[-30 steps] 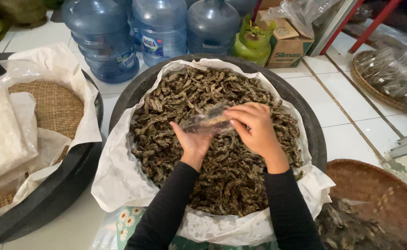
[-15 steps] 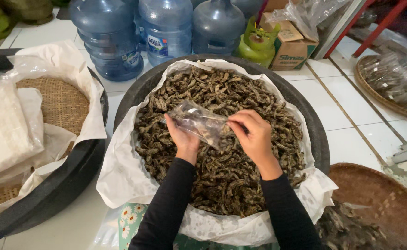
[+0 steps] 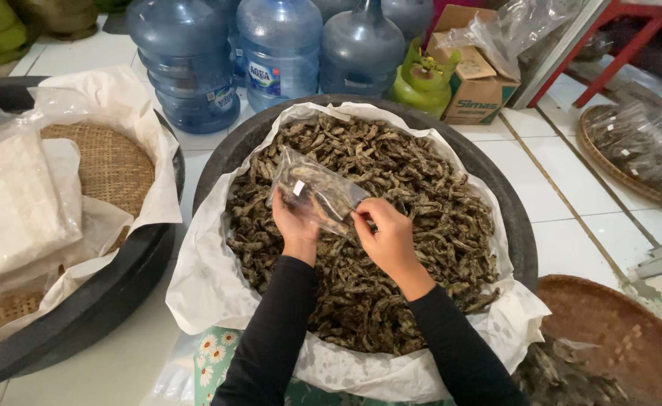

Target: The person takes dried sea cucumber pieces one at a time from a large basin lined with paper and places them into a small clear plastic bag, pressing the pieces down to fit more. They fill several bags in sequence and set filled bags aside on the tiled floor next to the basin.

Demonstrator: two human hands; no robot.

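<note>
A small clear plastic bag [image 3: 314, 192] with a few dark dried pieces in it is held over the big black basin [image 3: 513, 218]. My left hand [image 3: 293, 224] grips the bag from below. At the bag's right end, my right hand [image 3: 385, 234] pinches its mouth. The basin is lined with white paper [image 3: 211, 293] and heaped with dark brown dried pieces [image 3: 414, 210]. Both forearms wear black sleeves.
A second black basin [image 3: 90, 316] on the left holds a woven tray [image 3: 109, 162] and white plastic packets [image 3: 11, 203]. Blue water jugs [image 3: 184, 60], a green gas canister [image 3: 421, 79] and a cardboard box [image 3: 475, 83] stand behind. Woven trays [image 3: 617, 331] lie at right.
The bag has turned from flat and edge-on to facing up and tilted left. My right hand moved down to its right end; my left hand slid beneath it.
</note>
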